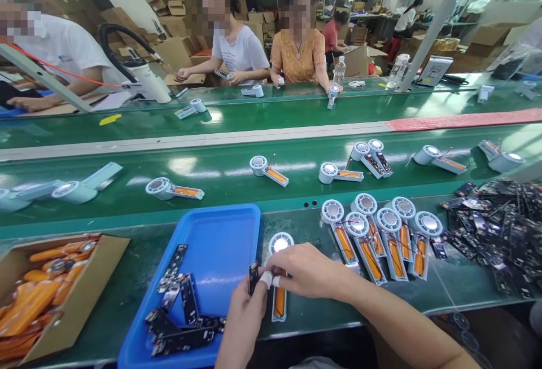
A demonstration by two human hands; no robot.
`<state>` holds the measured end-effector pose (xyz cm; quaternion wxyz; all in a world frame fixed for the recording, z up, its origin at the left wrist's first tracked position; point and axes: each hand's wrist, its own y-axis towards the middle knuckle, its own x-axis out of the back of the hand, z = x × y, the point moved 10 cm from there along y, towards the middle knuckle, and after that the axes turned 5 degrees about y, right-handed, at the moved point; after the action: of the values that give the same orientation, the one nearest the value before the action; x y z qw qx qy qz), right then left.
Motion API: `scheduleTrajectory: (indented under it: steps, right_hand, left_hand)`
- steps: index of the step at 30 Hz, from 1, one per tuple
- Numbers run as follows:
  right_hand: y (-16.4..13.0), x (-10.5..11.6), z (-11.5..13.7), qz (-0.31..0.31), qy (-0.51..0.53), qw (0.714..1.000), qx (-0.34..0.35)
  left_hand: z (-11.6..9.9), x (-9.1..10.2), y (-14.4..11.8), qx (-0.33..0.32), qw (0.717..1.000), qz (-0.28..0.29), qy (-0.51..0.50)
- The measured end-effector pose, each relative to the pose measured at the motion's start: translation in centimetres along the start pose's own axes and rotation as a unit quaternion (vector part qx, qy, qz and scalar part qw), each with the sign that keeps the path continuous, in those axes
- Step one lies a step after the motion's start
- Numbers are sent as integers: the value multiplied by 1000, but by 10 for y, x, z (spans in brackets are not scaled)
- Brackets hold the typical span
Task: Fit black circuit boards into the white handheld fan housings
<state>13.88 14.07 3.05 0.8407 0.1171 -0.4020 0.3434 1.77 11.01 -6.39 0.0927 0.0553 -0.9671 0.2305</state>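
Note:
My left hand [244,315] is closed on a narrow black circuit board [253,276], which stands up between thumb and fingers. My right hand [307,270] meets it with fingers pinched together; what they hold is hidden. White coverings show on some fingertips. Under my hands lies a pale handheld fan [278,308], its round head away from me and an orange battery in its open handle. To the left, a blue tray [224,233] contains several black circuit boards [189,301]. Several similar fans [388,219] with orange batteries and thin wires lie together on the right.
A cardboard box [91,295] of orange batteries [36,295] stands at far left. Loose circuit boards are heaped [503,233] at far right. Across a green conveyor belt [228,183] carrying more fans, co-workers sit along the opposite bench, near a water bottle [339,70].

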Motion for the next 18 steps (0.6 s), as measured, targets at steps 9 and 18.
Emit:
scheduleTrajectory:
  steps: [9,18]
  right_hand:
    - [4,-7,7,22,-152,986,66]
    - [6,-7,9,-3,-194,977,86]
  left_hand:
    - [16,0,-15,90,994,-1,-57]
    - [0,0,-10,-54,993,9,102]
